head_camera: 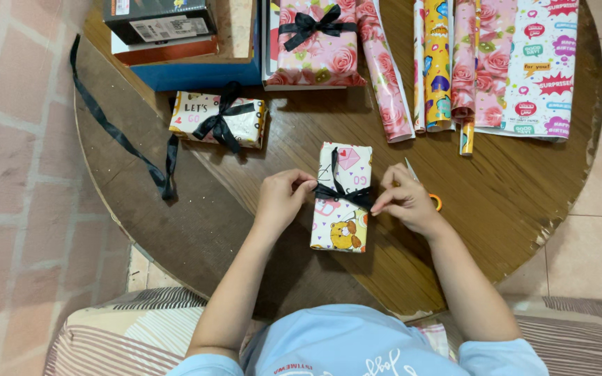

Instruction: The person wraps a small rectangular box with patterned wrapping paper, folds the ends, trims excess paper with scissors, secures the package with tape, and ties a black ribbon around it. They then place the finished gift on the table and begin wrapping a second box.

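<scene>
Head view showed a round wooden table; near its middle lay a small wrapped gift box crossed by a black ribbon; the left hand pinched one ribbon end at the box's left side, the right hand pinched the other at its right; orange-handled scissors lay under the right hand; a second beribboned box sat toward the far left edge; wrapping-paper rolls lay along the far edge; a loose black ribbon trailed off the left edge.

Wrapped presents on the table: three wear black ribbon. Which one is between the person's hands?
The cartoon-bear present at the centre, pinched by left hand and right hand. The pink rose one and lettered one lie untouched.
</scene>
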